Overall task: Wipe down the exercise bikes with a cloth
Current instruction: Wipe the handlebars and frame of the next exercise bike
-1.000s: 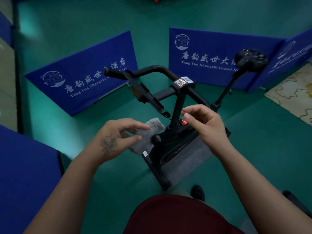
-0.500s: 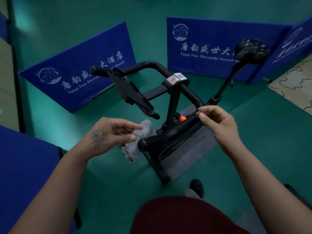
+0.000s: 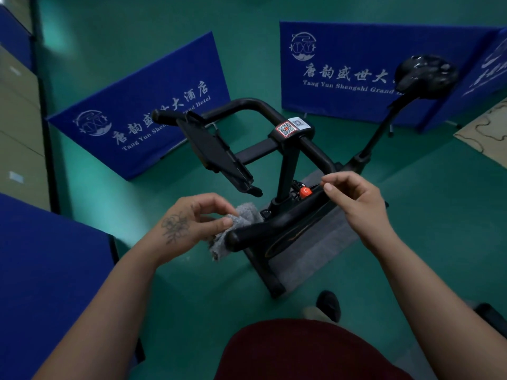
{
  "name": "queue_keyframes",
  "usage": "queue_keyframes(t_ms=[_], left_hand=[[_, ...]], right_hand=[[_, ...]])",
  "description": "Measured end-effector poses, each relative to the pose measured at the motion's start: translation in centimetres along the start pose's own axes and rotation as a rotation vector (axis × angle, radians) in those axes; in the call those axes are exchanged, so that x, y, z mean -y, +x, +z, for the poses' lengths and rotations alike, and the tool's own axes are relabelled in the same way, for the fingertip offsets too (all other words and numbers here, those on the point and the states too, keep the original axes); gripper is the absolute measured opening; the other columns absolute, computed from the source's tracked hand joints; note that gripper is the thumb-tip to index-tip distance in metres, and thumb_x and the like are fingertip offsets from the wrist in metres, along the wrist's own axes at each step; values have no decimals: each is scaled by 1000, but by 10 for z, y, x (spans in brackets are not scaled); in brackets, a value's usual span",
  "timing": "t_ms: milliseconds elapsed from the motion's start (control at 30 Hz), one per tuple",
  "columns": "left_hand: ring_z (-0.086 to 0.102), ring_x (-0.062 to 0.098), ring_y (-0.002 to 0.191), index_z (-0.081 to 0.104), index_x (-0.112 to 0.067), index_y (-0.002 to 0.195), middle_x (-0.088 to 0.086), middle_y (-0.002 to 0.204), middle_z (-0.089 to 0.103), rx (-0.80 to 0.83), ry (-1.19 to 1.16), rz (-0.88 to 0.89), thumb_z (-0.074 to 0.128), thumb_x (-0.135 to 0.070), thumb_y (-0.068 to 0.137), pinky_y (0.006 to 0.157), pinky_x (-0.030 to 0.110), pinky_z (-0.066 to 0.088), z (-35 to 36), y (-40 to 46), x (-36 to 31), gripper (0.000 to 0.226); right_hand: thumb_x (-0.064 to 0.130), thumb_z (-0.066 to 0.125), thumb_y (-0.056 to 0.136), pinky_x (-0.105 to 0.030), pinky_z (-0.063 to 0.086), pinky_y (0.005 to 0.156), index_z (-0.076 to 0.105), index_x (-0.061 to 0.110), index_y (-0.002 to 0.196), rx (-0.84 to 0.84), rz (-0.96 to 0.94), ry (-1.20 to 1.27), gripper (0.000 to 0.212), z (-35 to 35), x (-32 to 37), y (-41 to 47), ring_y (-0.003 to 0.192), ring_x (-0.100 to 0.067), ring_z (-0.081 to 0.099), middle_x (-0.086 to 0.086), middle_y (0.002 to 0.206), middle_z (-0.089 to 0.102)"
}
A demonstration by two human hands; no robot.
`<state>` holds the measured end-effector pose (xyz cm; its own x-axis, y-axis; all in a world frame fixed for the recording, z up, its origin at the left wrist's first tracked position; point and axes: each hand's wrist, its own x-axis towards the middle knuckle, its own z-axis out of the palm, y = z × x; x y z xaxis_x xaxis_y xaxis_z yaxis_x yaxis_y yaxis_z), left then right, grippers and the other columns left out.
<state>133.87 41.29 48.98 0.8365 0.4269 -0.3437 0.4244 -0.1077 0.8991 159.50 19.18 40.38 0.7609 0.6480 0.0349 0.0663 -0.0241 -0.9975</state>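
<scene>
Comparing this moment with the view half a second before, the scene is nearly unchanged: the left hand point(image 3: 192, 226) still pinches the grey cloth point(image 3: 238, 229) between thumb and forefinger, just beside the near end of the black handlebar point(image 3: 277, 223) of the exercise bike point(image 3: 288, 165), and the right hand point(image 3: 359, 204) remains above the bar near the red knob point(image 3: 305, 192). Left hand: back of the hand up, fingers curled toward the cloth, which hangs from the fingertips and lies against the handlebar tip. Right hand: wrist bent, thumb and forefinger drawn together in a pinch, other fingers loosely curled; whether anything is held between them cannot be told. The bike stands on a grey mat point(image 3: 307, 259) on the green floor point(image 3: 425, 215), its saddle point(image 3: 428, 71) far right, with blue banners point(image 3: 337, 58) behind.
</scene>
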Motion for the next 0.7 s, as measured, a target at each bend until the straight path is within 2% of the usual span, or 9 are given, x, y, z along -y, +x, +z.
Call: queue_keyframes(t_ms=[100,167,233,333,400,500,600,700], left_hand=[[61,27,77,83,-24,98,8,102,80,-7,36,-42,84,-29,82,69,40,53,-2,7,-7,16],[66,26,83,86,-26,100,3,104,82,-28,70,-56,85,-33,79,75,42,53,1,11,-12,22],[70,18,88,87,-27,102,-3,105,83,-46,89,-60,86,-34,76,77,35,52,10,15,-15,27],[74,3,89,86,-23,107,-6,105,83,-62,102,-47,85,-29,78,75,16,53,20,19,-16,30],[77,6,94,84,-21,114,-5,107,83,-58,98,-53,84,-23,83,78,16,57,20,16,-17,30],[79,14,99,81,-27,123,-7,111,82,-10,134,-45,79,-30,88,84,26,63,19,6,-21,35],[78,8,98,80,-35,124,-13,110,82,18,200,-38,75,-36,91,82,22,60,22,5,-28,33],[75,-1,101,80,-35,124,-20,110,80,34,317,-44,70,-31,100,87,15,55,27,13,-34,26]], right_hand=[[6,73,97,-30,54,94,76,21,102,-9,7,3,17,-3,-2,0,96,-12,69,1,102,77],[6,73,97,-24,52,90,76,21,102,1,15,7,16,-4,-3,1,94,-9,68,4,100,77],[8,73,97,-23,52,90,77,22,102,12,20,6,16,-5,-4,3,95,-10,69,6,100,77],[9,73,97,-27,56,92,77,21,103,12,23,7,14,-9,-5,6,98,-15,70,-1,103,78],[8,73,97,-27,56,93,77,19,104,8,21,13,14,-13,-5,8,99,-18,70,-7,104,78],[5,72,97,-29,55,93,77,20,102,-4,27,44,16,-20,-7,12,98,-20,70,-14,104,77],[4,72,97,-27,55,92,77,18,102,-5,38,48,15,-24,-10,14,97,-20,69,-16,105,76],[4,73,96,-24,55,89,77,18,101,5,43,62,16,-24,-11,17,95,-16,68,-12,102,77]])
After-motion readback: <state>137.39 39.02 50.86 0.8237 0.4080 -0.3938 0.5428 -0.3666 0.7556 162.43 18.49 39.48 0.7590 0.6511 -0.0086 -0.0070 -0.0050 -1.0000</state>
